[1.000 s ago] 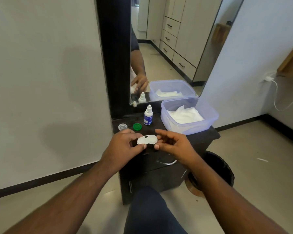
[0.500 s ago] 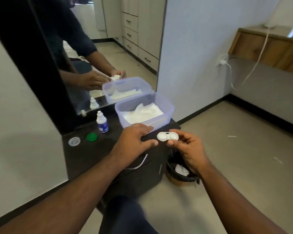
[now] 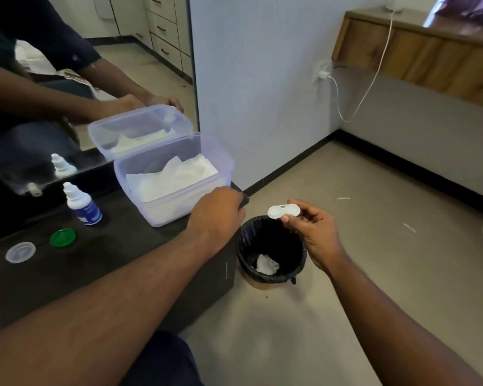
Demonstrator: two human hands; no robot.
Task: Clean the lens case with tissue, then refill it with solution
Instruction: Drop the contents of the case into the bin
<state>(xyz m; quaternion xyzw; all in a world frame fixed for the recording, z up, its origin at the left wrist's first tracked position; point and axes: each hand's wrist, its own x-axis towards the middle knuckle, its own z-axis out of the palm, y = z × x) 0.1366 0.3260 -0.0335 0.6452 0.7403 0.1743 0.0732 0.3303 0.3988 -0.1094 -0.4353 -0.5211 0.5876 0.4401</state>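
lens case [image 3: 284,211] over the bin, pinched in our right hand [image 3: 315,235]

we are holding the white case by its near edge between thumb and fingers [image 3: 286,218], above the black-lined bin [image 3: 271,247] where a crumpled tissue [image 3: 267,264] is lying. our left hand [image 3: 216,215] is resting at the tabletop [image 3: 95,263] corner, just beside the tissue box [image 3: 173,174]; we cannot tell how its fingers are curling. the solution bottle [image 3: 81,204], green cap [image 3: 63,237] and clear cap [image 3: 20,252] are sitting on the tabletop.
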